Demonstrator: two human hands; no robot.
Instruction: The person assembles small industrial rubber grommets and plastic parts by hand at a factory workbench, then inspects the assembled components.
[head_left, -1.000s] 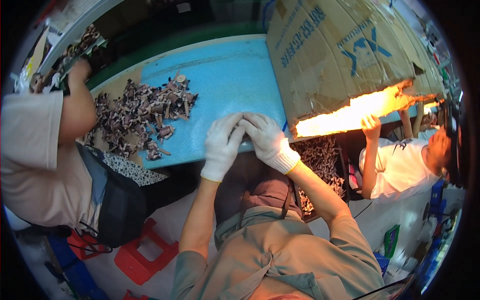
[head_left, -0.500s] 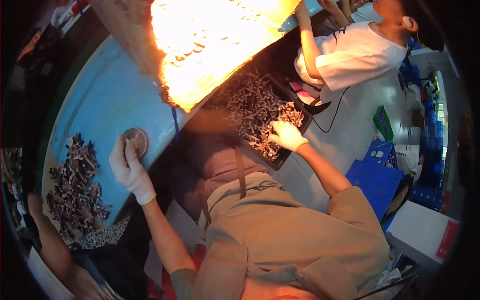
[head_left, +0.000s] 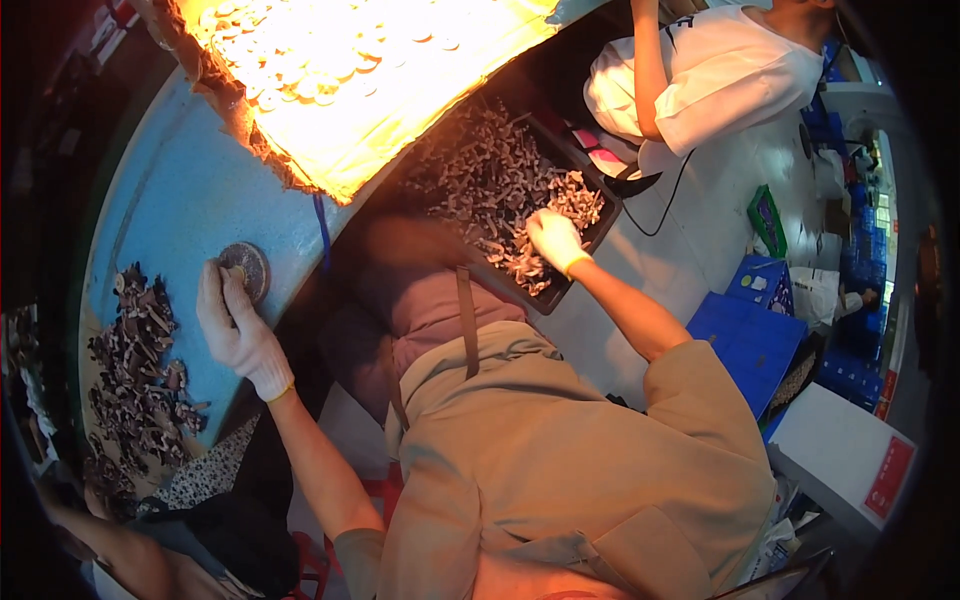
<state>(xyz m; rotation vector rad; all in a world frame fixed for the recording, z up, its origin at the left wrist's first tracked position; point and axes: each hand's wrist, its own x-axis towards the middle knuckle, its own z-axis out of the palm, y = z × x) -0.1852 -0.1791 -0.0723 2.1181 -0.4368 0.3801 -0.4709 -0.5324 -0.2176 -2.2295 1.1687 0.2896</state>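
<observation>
My left hand [head_left: 240, 335], in a white knit glove, is at the edge of the blue table. Its fingers are closed against a round, dark, speckled disc [head_left: 248, 268], with a small pale spot at the fingertips. My right hand [head_left: 556, 238], gloved the same way, reaches into a black tray [head_left: 600, 235] heaped with dark, twig-like dried pieces [head_left: 485, 165]. The fingers of this hand curl down among the pieces, so what they grip is hidden. A second pile of similar dark pieces [head_left: 140, 370] lies on the table to the left of my left hand.
A brightly lit, ragged-edged tray [head_left: 330, 165] with many round pieces overhangs the blue table [head_left: 190, 190]. A co-worker in a white shirt [head_left: 720, 75] sits beyond the black tray. Blue boxes [head_left: 745, 345] and a white box [head_left: 840, 455] stand on the right. Another person's arm [head_left: 125, 550] shows lower left.
The view has shifted, so most things sit further left or higher. My right hand has turned fingers down into the pieces; my left hand stays at the disc.
</observation>
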